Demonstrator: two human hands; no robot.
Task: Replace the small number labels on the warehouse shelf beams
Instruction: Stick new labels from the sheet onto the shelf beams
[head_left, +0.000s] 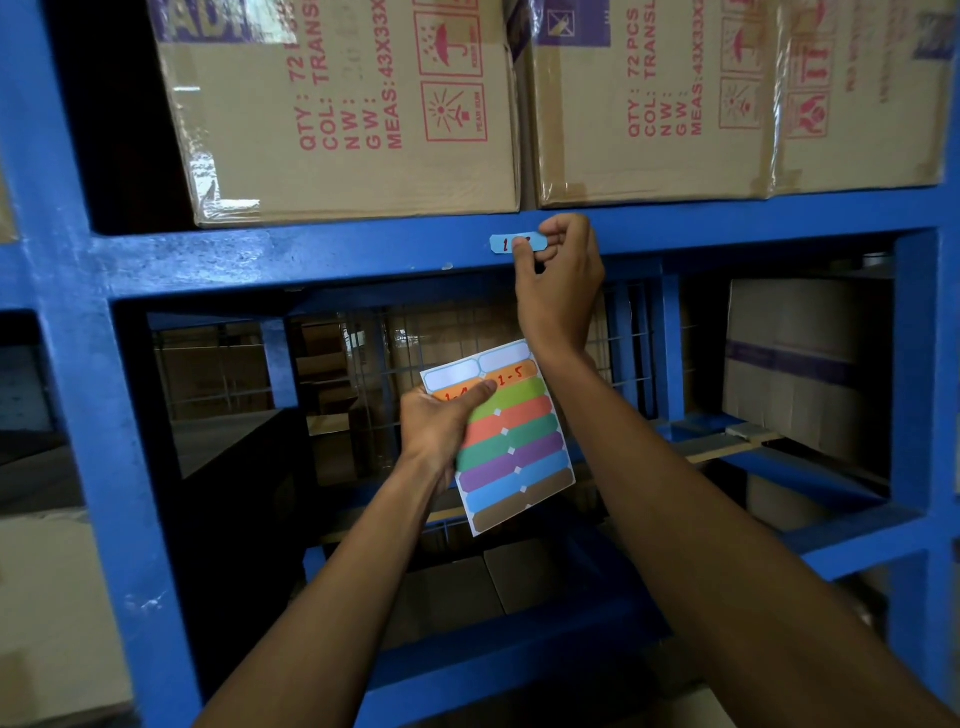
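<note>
Two bare arms reach up and away from the person. The left hand (441, 421) is the nearer one, held low with the wrist bent. It pinches a white sheet of colourful sticky labels (511, 447), with the thumb pressed flat on top over an orange strip and the other fingers hidden behind the paper. The sheet tilts, its top leaning to the right. Just past the thumb, another orange strip says 1-5 in red.

Above that grip, the right arm stretches higher. The right hand (563, 270) is curled, knuckles up. Its thumb and first finger are closed on a small light blue paper label with red writing (506, 243). The label lies flat against the front of the blue painted metal shelf beam (291, 254), and the thumb covers part of the number.

Sitting on the beam, above that hand, are big brown cardboard boxes with red print (343, 114).
</note>
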